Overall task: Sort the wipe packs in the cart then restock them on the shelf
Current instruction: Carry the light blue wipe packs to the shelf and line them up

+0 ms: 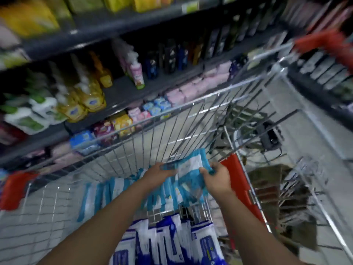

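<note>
1. Head view: both hands pinch one teal wipe pack (193,165) above the cart (191,119), left hand (159,169) on its left edge, right hand (216,178) on its right
2. Best lowered upright among the teal packs (122,192), apart from the blue packs (172,243) nearer the person

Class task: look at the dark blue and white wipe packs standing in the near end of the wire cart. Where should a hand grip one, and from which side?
Grip a dark blue and white wipe pack by its upper edge, from above: the packs stand packed side by side.
</note>
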### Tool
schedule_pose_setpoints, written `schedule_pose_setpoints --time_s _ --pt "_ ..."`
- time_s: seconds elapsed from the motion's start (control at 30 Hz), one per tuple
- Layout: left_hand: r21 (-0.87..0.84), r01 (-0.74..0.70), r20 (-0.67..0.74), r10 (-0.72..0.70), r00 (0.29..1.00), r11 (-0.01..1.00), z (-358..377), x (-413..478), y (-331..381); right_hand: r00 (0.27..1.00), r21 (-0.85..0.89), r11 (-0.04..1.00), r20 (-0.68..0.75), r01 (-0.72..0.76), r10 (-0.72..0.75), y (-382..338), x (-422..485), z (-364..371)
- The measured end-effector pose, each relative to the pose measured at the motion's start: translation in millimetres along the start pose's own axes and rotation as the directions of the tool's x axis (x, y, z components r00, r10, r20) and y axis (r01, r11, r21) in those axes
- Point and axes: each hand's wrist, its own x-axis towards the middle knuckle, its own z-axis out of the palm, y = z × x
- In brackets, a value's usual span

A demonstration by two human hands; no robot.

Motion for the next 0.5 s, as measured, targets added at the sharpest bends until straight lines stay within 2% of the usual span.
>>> schedule_pose_setpoints --time_s 0.07,0.13,0.23,0.27,0.33,0.5 --pt "-0.054 0.013 0.039 -0.011 0.999 0.998 -16.3 -31.4 20.2 0.998 0.051 0.998 0.057 0.026 -0.029 -29.3 -19.5 -20.8" --pt "-0.199 0.048 0.122 -0.024 0.992 0.979 -32.8 -72.0 35.0 0.987 0.129 0.988 0.125 0.083 -0.099 -59.2 -44.3 -35.2" --pt "-0.472 0.049 0.248 0.079 0.965 0.881 -67.8 -122.9 43.8 0.954 0.223 0.967 0.242 0.123 -0.177 -110.3 -92.1 -44.8" --pt "-0.543 0.009 0.227 0.136 0.964 0.840 -81.0 -138.3 42.4 0.939 0.241 0.961 0.279 0.135 -0.202 -125.3 -108.0 -44.1" --pt "-0.629 -0.141 0.074 0.239 0.968 0.765 -109.6 -172.3 39.3 0.916 0.282 0.943 0.302 0.177 -0.263 -154.3 -142.3 -37.6" --pt "-0.664 -0.449 -0.227 0.412 0.883 0.597 -197.4 -279.6 27.3 0.845 0.506 0.849 0.377 0.155 -0.379 -220.8 -240.3 10.1"
